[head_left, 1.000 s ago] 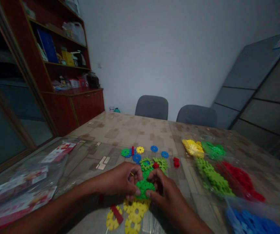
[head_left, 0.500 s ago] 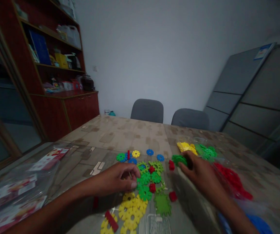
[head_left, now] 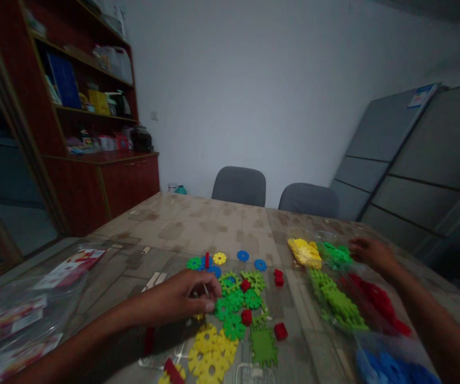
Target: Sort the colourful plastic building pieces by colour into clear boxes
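Note:
My left hand point(head_left: 193, 293) rests over the table with its fingers curled in and the thumb close to the index finger. A thin pale line shows between them, too small to name. Its fingertips are right beside a cluster of green notched discs point(head_left: 233, 325), and yellow notched discs point(head_left: 214, 354) lie below. My right hand point(head_left: 368, 252) is at the far right, next to a pile of green discs point(head_left: 336, 253) in clear plastic. Its fingers are slightly bent and apart, with nothing visible in them.
Clear packs at right hold yellow discs point(head_left: 305, 252), light green squares point(head_left: 337, 301), red pieces point(head_left: 377, 298) and blue pieces point(head_left: 393, 368). Red blocks point(head_left: 280, 331) and blue discs point(head_left: 260, 264) lie mid-table. Plastic bags with printed cards point(head_left: 70, 266) lie left. Two grey chairs point(head_left: 239, 185) stand behind.
My right hand has moved right, away from the middle, and the green discs it held are no longer in it. The light green pack has come into view. My left hand stays by the discs.

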Available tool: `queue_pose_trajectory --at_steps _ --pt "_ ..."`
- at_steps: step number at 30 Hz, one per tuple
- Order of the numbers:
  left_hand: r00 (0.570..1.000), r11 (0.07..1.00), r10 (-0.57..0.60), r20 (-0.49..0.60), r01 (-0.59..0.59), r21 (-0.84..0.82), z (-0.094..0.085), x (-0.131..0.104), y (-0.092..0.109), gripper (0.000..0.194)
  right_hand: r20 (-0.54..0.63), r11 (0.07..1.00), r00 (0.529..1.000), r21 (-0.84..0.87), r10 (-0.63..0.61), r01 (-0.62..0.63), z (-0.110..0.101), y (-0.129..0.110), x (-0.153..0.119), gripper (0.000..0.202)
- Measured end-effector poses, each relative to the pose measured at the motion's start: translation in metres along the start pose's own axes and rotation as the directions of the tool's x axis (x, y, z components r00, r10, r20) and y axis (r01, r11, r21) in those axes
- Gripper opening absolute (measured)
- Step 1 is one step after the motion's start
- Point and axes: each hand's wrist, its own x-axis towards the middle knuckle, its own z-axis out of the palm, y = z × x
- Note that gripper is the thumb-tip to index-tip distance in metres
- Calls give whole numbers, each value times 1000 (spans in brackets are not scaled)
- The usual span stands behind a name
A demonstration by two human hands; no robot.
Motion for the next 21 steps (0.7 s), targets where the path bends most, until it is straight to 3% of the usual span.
queue_pose_trajectory --at_steps 3,6,9,11,12,14,17,19,21 --pt "1000 999 -14 -15 14 49 -8 -3 6 22 154 993 988 116 -6 -13 -4 -18 -22 27" --pt "996 982 -53 -71 65 176 -20 -9 6 21 267 970 951 224 -156 96 -4 -57 -64 35" --pt "975 918 -155 -157 201 342 -33 -16 -1 30 384 921 843 255 -375 294 6 -103 -119 32" --pt "953 851 -237 -189 297 433 -39 -19 -7 39 531 899 726 239 -437 367 20 -128 -153 32" --pt "944 820 -268 -193 329 469 -41 -20 -10 42 560 893 697 226 -447 390 29 -137 -167 31" --pt "932 774 -309 -189 362 519 -43 -20 -13 46 606 882 658 177 -447 437 49 -147 -187 27" --pt "921 735 -346 -181 386 558 -39 -18 -14 50 619 867 661 66 -424 494 79 -147 -196 25" --pt "930 744 -345 -129 355 566 -33 -16 -14 46 602 853 654 91 -459 514 94 -143 -194 27" --pt "949 782 -311 -54 288 553 -26 -12 -13 37 606 835 610 180 -511 520 103 -141 -190 29"
